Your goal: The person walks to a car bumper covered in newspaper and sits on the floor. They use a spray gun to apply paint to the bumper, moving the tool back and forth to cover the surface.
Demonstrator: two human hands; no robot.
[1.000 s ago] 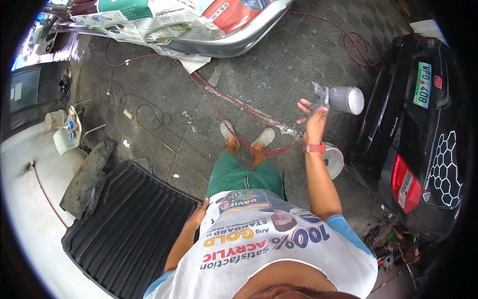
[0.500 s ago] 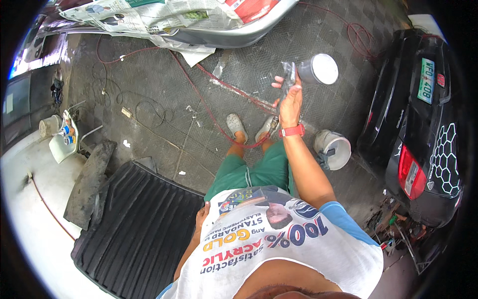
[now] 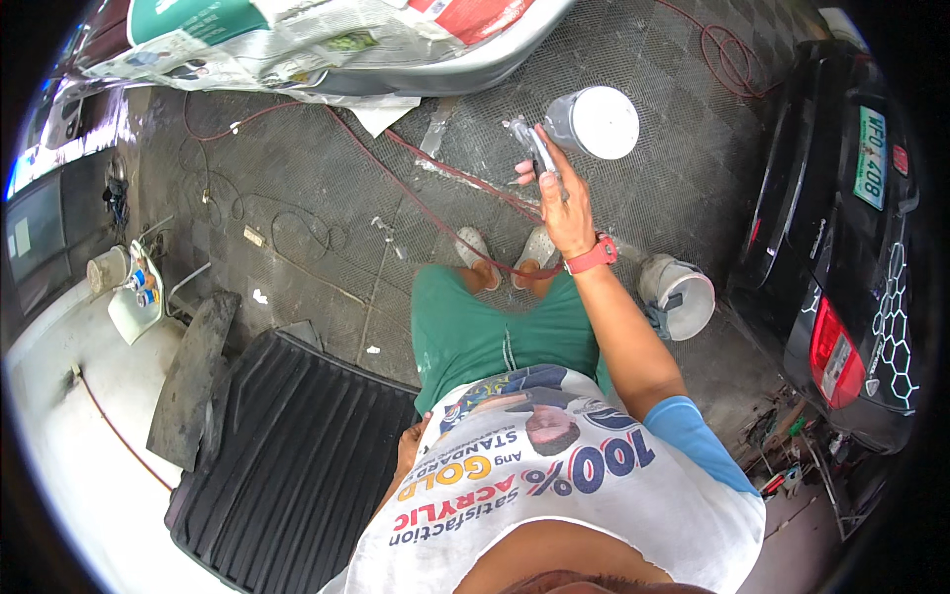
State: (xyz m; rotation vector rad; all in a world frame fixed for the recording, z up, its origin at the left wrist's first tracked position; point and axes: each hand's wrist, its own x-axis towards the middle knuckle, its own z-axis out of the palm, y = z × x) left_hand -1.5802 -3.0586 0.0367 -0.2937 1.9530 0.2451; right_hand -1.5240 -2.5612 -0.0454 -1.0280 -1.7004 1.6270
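Note:
My right hand [image 3: 564, 203], with a red watch on its wrist, grips a silver spray gun [image 3: 539, 148] with a grey, white-lidded cup [image 3: 602, 123] tilted toward me. A red hose [image 3: 435, 213] runs across the floor and up near that hand. My left hand [image 3: 409, 444] rests at my side by the shirt hem and green shorts [image 3: 465, 327]; its fingers are partly hidden. Below, a grey-white bucket [image 3: 690, 297] with dark cloth on it stands right of my sandalled feet.
Newspaper-covered silver bodywork [image 3: 327, 40] spans the top. A black car's rear [image 3: 792, 247] is close on the right. At left are a black ribbed mat [image 3: 277, 445], grey panels [image 3: 193, 386], a white panel [image 3: 69, 426] and a small stand with cans [image 3: 139, 297]. Cables and coiled hose lie on the floor.
My right hand and the spray gun have moved left and upward, the cup's lid turning more toward me. My green-clad legs look more bent. My left hand stays at my side.

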